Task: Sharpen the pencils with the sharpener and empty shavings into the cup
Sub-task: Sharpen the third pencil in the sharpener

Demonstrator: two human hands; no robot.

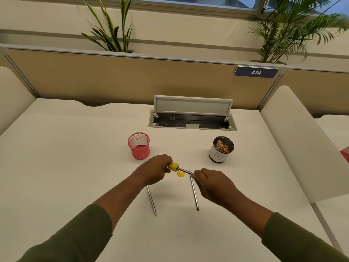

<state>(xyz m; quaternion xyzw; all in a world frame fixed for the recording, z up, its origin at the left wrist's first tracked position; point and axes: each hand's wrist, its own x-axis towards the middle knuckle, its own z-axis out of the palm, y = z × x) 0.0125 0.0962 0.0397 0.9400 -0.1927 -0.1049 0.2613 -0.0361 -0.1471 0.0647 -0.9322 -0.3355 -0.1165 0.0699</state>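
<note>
My left hand [155, 170] grips a yellow sharpener [173, 166] above the white desk. A grey pencil [185, 170] sticks into the sharpener, and my right hand [211, 183] holds its other end. A small yellow lid [180, 173] hangs open under the sharpener. Two more pencils lie on the desk: one [151, 202] below my left hand with its sharpened tip toward me, another [194, 195] partly under my right hand. A black mesh cup [221, 150] wrapped in white paper holds shavings, to the right and beyond my hands.
A pink mesh cup [139, 146] stands empty just beyond my left hand. An open cable hatch [192, 115] is set into the desk [75, 157] behind the cups. White side dividers and a tan back panel enclose the desk.
</note>
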